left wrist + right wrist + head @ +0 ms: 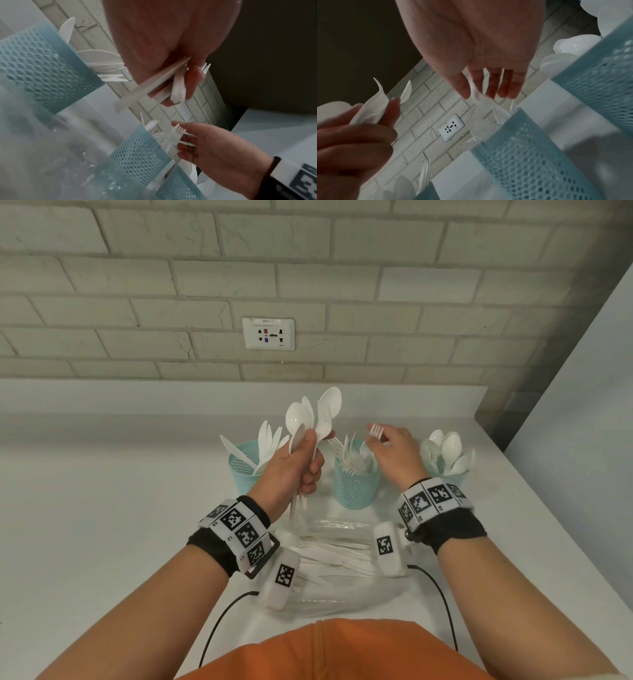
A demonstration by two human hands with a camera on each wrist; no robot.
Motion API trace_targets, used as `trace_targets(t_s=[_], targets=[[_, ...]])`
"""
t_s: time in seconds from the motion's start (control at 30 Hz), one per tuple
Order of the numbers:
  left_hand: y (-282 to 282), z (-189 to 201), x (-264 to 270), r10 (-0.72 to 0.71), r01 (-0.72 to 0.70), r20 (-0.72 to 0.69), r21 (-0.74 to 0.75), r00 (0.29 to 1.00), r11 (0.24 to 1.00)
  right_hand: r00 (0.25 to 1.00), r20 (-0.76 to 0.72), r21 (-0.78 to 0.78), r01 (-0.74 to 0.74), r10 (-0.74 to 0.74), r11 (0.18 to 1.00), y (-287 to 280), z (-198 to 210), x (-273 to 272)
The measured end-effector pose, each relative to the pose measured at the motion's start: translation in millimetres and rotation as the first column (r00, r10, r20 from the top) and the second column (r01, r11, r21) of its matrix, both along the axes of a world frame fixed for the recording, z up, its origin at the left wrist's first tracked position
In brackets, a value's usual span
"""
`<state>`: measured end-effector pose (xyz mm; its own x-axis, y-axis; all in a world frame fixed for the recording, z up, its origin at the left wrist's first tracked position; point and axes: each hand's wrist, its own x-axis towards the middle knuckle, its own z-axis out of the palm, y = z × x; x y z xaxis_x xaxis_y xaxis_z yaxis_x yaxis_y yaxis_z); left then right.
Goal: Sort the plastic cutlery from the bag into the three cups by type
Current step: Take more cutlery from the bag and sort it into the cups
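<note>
My left hand is raised in front of the cups and grips a bunch of white plastic spoons by their handles, bowls up. Over the middle teal mesh cup, which holds forks, my right hand pinches a white fork between thumb and nearly straight fingers; the fork is blurred above that cup's rim. The left cup holds knives and the right cup holds spoons. The clear bag with more white cutlery lies on the table between my wrists.
The white table ends at a brick wall with a socket behind the cups. Its right edge runs close past the spoon cup. Two black cables trail from my wrists toward my orange-clad body.
</note>
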<state>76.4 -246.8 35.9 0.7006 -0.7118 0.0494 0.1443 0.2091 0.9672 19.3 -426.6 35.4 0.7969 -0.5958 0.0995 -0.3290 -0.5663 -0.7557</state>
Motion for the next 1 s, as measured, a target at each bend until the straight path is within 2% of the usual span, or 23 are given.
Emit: trace_targets(t_s=[0.03,0.07,0.13,0.2,0.3,0.37,0.47,0.6,0.7,0.83,1.0], targets=[[0,0,0,0.001,-0.001,0.011,0.007,1.000,1.000,0.999,-0.024,-0.035,0.037,-0.038,0.999,1,-1,0],[-1,0,0,0.010,-0.011,0.023,0.022,1.000,1.000,0.997,0.018,-0.056,0.078,-0.077,0.995,4,2,-1],[-3,-1,0,0.042,-0.046,0.057,0.059,0.997,0.997,0.958,0.270,-0.010,0.101,-0.095,0.995,15,16,-4],[-5,-2,-1,0.063,-0.073,0.105,0.097,0.992,0.993,0.881,0.472,0.102,-0.011,-0.038,0.995,29,32,-8],[-8,-1,-5,0.070,-0.089,0.163,0.114,0.984,0.989,0.889,0.449,0.091,-0.145,0.089,0.985,45,40,-10],[-10,0,-7,0.072,-0.095,0.180,0.121,0.981,0.988,0.894,0.439,0.053,-0.128,0.092,0.990,48,38,-10],[-9,0,-7,0.074,-0.099,0.196,0.125,0.978,0.987,0.868,0.496,0.075,-0.087,0.038,0.993,43,39,-13],[-7,-2,-3,0.123,-0.154,0.194,0.156,0.973,0.976,0.774,0.633,0.155,-0.106,-0.017,0.982,27,58,-26],[-5,-5,-2,0.153,-0.198,0.248,0.165,0.957,0.966,0.709,0.702,0.135,-0.029,-0.075,0.990,11,66,-34],[-4,-10,-3,0.166,-0.263,0.409,0.191,0.897,0.946,0.776,0.621,0.083,0.079,-0.114,0.993,-4,36,-26],[-1,-16,-3,0.168,-0.291,0.458,0.214,0.873,0.932,0.906,0.421,-0.107,0.096,-0.043,0.990,-6,-11,-19]])
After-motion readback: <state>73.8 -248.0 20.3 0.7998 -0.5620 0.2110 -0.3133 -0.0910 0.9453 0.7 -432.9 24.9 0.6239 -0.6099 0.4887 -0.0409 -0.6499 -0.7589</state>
